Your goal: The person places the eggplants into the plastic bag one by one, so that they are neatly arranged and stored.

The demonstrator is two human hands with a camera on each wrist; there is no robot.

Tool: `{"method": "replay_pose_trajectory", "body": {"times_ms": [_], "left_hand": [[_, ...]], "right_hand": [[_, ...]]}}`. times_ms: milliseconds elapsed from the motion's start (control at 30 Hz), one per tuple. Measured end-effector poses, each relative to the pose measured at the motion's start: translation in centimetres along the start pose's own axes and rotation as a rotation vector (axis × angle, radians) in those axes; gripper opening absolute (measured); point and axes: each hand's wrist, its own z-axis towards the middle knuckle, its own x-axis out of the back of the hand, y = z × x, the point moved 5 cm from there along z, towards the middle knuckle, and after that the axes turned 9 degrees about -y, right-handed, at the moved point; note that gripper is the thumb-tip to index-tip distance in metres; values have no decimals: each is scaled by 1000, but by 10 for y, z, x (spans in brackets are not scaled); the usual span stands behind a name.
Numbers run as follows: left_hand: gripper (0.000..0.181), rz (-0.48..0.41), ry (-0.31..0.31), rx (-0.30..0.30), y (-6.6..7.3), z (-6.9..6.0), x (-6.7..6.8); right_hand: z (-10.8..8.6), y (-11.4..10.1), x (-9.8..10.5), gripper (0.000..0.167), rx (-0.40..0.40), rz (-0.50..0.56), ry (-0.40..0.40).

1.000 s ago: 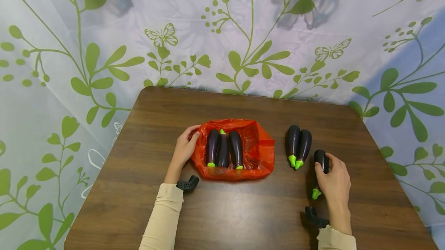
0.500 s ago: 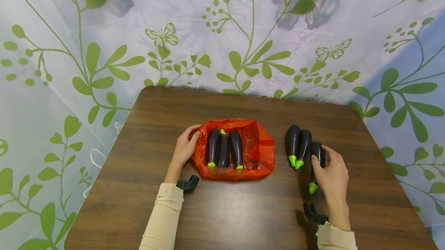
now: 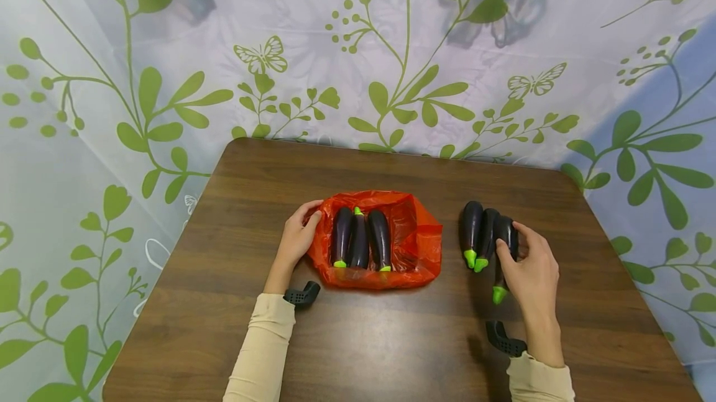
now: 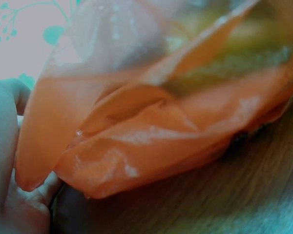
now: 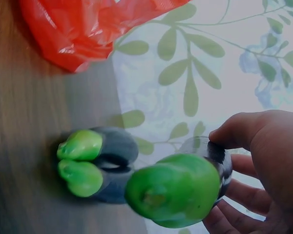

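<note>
A red plastic bag (image 3: pixel 427 259) lies with its mouth spread on the table, three eggplants (image 3: pixel 378 240) side by side inside it. At the bag's left edge my left hand (image 3: pixel 298 237) pinches the plastic between thumb and fingers; the left wrist view shows the bag's film (image 4: pixel 136 146) against that hand. My right hand (image 3: pixel 531 268) grips another eggplant (image 3: pixel 506 234) by its dark body, green stem end toward me. This one is close beside two more eggplants (image 3: pixel 472 228) lying together. In the right wrist view its green cap (image 5: pixel 176 190) is nearest the camera.
The brown wooden table (image 3: pixel 391 340) stands against a patterned cloth backdrop (image 3: pixel 313 48). Dark wrist mounts (image 3: pixel 302 295) jut inward from both wrists. Table surface lies between the bag and the eggplants on the right.
My right hand has carried its eggplant left and slightly away from me, toward the pair of eggplants. The left hand and the bag have stayed put.
</note>
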Motion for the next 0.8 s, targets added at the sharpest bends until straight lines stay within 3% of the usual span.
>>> {"method": "replay_pose_trajectory", "body": {"times_ms": [800], "left_hand": [[37,-9,3,-6,1,0,0]], "right_hand": [[10,-49,3,48,201,129,37]]}}
